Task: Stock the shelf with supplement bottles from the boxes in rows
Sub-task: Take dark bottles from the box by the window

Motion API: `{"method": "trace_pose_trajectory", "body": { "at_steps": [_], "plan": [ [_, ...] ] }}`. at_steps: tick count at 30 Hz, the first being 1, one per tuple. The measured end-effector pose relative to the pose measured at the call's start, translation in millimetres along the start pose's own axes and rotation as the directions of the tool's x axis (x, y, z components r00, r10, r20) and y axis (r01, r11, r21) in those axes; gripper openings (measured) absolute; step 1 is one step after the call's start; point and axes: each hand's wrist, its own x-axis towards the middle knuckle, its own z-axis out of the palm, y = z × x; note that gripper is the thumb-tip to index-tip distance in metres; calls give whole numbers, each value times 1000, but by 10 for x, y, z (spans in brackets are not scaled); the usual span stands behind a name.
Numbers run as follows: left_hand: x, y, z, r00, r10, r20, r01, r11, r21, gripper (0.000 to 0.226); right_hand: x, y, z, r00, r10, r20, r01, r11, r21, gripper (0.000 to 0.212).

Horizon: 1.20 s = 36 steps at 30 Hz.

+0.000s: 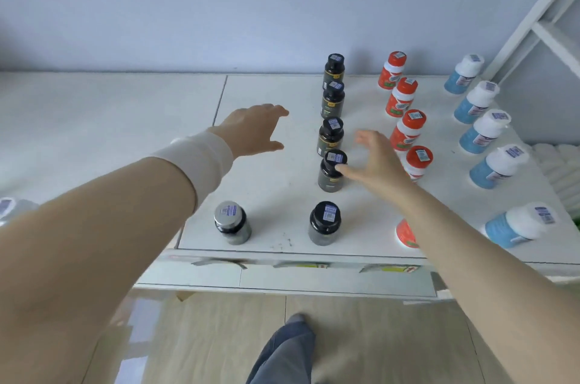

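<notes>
On the shelf (266, 182) we've got three rows running front to back: the left row (331, 135), the middle row (408, 129) beside it, and the right row (485, 131) outermost. A lone bottle (232, 222) stands front-left. Our left hand (254, 131) hovers left of the left row, and our right hand (376, 164) is between the left and middle rows.

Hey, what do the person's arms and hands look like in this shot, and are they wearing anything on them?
Both hands are bare: the left hand and the right hand show no gloves, rings or watch. A wide cream fabric band wraps the left wrist. Otherwise both forearms look uncovered, with no sleeve in view.
</notes>
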Motion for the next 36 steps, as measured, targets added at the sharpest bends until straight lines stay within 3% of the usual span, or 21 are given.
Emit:
{"method": "trace_pose_trajectory", "body": {
  "at_steps": [4, 9, 17, 23, 29, 36],
  "plan": [
    [-734, -111, -132, 993, -113, -32, 117, 957, 266, 64, -93, -455, -132, 987, -156, 45, 162, 939, -304, 65],
    [-1659, -418, -226, 943, -324, -79, 333, 895, 298, 63, -293, -1232, 153, 932, -318, 174, 363, 811, -459, 64],
    [-3135, -1154, -186, 793, -597, -124, 605, 748, 271, 59, -822, -2609, 1272, 769, -512, 383, 639, 641, -426, 62],
    [-4444, -1971, 88, 624, -776, -90, 774, 597, 214, 59, -1454, -3657, 2449, 605, -614, 506, 795, 501, -342, 59],
    [-5894, -2874, 515, 437, -898, -49, 899, 435, 49, 63, -2275, -4628, 3772, 450, -653, 610, 893, 328, -308, 59],
    [-7317, -3597, 1279, 232, -972, 44, 973, 233, 0, 53, -3068, -5251, 5231, 304, -612, 730, 952, 215, -216, 61]
  ]
}}
